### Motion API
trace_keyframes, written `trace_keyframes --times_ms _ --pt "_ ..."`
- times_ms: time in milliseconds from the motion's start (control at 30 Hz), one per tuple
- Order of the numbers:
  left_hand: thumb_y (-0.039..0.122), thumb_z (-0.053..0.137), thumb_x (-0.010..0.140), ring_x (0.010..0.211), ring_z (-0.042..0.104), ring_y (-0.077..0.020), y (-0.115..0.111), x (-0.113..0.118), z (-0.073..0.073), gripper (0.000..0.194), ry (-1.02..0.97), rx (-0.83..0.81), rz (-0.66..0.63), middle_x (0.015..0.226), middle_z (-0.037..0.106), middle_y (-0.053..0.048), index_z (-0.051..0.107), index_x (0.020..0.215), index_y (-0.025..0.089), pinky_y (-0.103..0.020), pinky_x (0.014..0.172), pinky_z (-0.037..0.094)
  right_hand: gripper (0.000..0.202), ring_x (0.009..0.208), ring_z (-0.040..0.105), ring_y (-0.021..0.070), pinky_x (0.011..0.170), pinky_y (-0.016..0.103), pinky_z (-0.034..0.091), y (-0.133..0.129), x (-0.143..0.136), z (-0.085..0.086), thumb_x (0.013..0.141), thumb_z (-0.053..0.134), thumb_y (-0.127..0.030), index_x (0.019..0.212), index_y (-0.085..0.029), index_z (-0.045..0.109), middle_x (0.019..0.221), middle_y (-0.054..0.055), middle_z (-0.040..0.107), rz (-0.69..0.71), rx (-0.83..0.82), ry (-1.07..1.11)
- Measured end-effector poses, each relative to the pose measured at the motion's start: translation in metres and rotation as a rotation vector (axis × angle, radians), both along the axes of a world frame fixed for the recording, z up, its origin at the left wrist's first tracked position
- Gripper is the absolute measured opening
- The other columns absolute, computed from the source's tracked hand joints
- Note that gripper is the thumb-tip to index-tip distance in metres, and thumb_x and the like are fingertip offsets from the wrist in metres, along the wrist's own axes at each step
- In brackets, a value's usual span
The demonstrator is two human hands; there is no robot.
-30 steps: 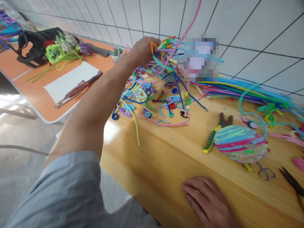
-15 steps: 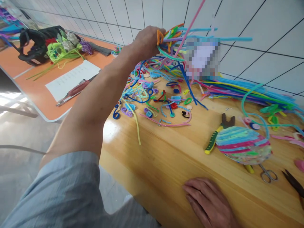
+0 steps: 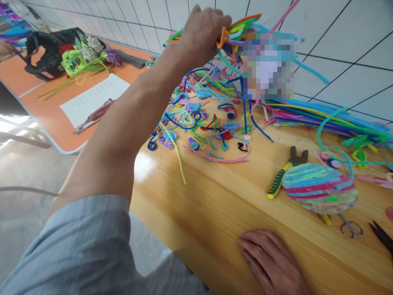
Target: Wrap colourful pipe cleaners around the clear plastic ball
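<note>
My left hand [image 3: 204,35] is raised near the tiled wall, its fingers wrapped round a bundle of colourful pipe cleaners [image 3: 241,32]. Orange and green ends stick out on both sides of the fist, and a blurred patch hides part of the bundle. Below it, many loose and curled pipe cleaners [image 3: 196,108] cover the back of the wooden table. My right hand [image 3: 272,260] lies palm down at the table's front edge, fingers extended and holding nothing. Beyond it are a striped oval piece [image 3: 319,188] and green-handled pliers [image 3: 278,178].
Small scissors [image 3: 350,227] and dark blades [image 3: 382,235] lie at the right. Long pipe cleaners [image 3: 322,116] line the wall. On the orange table [image 3: 66,131] at the left are white paper [image 3: 75,104], a red-handled tool [image 3: 98,114], pipe-cleaner flowers [image 3: 89,53] and a black bag [image 3: 46,53].
My left hand has moved up and to the right with the bundle, and green and orange ends now show left of the fist. My right hand stays resting on the table.
</note>
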State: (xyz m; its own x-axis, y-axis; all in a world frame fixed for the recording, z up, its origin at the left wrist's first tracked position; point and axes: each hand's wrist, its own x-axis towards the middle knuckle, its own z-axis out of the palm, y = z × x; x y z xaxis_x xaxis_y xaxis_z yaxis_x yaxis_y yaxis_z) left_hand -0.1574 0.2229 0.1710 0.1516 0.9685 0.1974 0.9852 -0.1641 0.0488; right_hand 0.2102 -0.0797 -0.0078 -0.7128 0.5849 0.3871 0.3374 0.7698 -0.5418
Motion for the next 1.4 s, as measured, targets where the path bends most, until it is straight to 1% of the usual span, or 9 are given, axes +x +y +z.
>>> trace_keyframes --times_ms 100,267,367,467,667,800,1067,1200,1400 --pt "0.016 0.052 0.107 0.148 0.049 -0.0392 0.004 0.0 -0.014 0.041 0.179 0.068 -0.021 0.151 0.06 -0.016 0.054 0.147 0.01 -0.057 0.123 0.033 0.025 0.087 0.074 0.0162 0.082 0.027 0.06 0.0 0.0 -0.001 0.11 0.051 -0.016 0.112 -0.02 0.075 0.097 0.005 0.081 -0.006 0.01 0.003" --pt "0.026 0.063 0.105 0.138 0.055 -0.0342 0.014 -0.006 -0.067 0.045 0.106 -0.063 -0.043 0.149 0.062 -0.019 0.057 0.146 0.01 -0.052 0.12 0.041 0.026 0.086 0.074 0.0162 0.082 0.028 0.06 -0.001 0.0 -0.002 0.111 0.049 -0.017 0.112 -0.021 0.075 0.097 0.005 0.08 -0.003 0.017 -0.005" --pt "0.03 0.082 0.093 0.139 0.056 -0.0281 0.011 -0.016 -0.085 0.072 0.056 -0.178 -0.098 0.154 0.061 -0.013 0.05 0.156 0.015 -0.039 0.117 0.045 0.026 0.087 0.074 0.016 0.083 0.028 0.059 -0.001 -0.001 -0.001 0.111 0.049 -0.017 0.112 -0.02 0.075 0.097 0.005 0.08 -0.004 0.016 -0.007" --pt "0.027 0.087 0.085 0.147 0.049 -0.0258 -0.002 -0.026 -0.084 0.095 -0.011 -0.233 -0.134 0.167 0.048 -0.01 0.037 0.166 0.022 -0.034 0.12 0.043 0.025 0.088 0.074 0.016 0.083 0.027 0.059 -0.001 -0.001 -0.001 0.11 0.05 -0.016 0.112 -0.02 0.075 0.098 0.005 0.08 -0.002 0.02 0.007" --pt "0.045 0.09 0.076 0.136 0.06 -0.0471 -0.034 -0.031 -0.104 0.089 0.077 -0.379 0.063 0.15 0.057 -0.016 0.052 0.152 0.019 -0.051 0.107 0.052 0.025 0.087 0.074 0.0169 0.081 0.029 0.06 -0.001 -0.001 -0.002 0.109 0.051 -0.016 0.111 -0.021 0.075 0.097 0.006 0.08 -0.006 0.031 0.011" --pt "0.033 0.072 0.089 0.134 0.064 -0.0401 -0.032 -0.048 -0.131 0.063 0.14 -0.256 0.067 0.146 0.065 -0.017 0.057 0.149 0.02 -0.043 0.104 0.053 0.026 0.088 0.074 0.0161 0.082 0.029 0.059 -0.001 -0.002 -0.002 0.11 0.05 -0.016 0.111 -0.021 0.075 0.097 0.005 0.08 -0.012 0.065 0.009" --pt "0.031 0.061 0.096 0.132 0.06 -0.0295 -0.011 -0.1 -0.099 0.043 0.139 -0.074 0.096 0.138 0.071 -0.003 0.067 0.139 0.027 -0.044 0.111 0.047 0.024 0.09 0.073 0.0149 0.086 0.028 0.057 -0.002 -0.003 -0.003 0.112 0.049 -0.016 0.111 -0.019 0.073 0.098 0.005 0.079 -0.001 0.131 0.01" --pt "0.039 0.07 0.086 0.148 0.049 -0.0398 -0.032 -0.079 -0.094 0.072 0.169 -0.115 -0.027 0.159 0.055 -0.014 0.053 0.154 0.02 -0.052 0.122 0.04 0.025 0.09 0.073 0.0149 0.085 0.028 0.057 -0.001 -0.003 -0.004 0.112 0.048 -0.017 0.11 -0.019 0.073 0.098 0.005 0.079 0.006 0.142 -0.003" --pt "0.037 0.081 0.076 0.16 0.031 -0.0478 -0.061 0.008 -0.133 0.105 0.128 -0.065 -0.356 0.181 0.021 -0.018 0.033 0.168 0.024 -0.059 0.128 0.032 0.024 0.09 0.072 0.0149 0.084 0.028 0.056 0.0 -0.002 -0.007 0.112 0.049 -0.017 0.11 -0.019 0.073 0.098 0.005 0.078 0.011 0.163 0.004"
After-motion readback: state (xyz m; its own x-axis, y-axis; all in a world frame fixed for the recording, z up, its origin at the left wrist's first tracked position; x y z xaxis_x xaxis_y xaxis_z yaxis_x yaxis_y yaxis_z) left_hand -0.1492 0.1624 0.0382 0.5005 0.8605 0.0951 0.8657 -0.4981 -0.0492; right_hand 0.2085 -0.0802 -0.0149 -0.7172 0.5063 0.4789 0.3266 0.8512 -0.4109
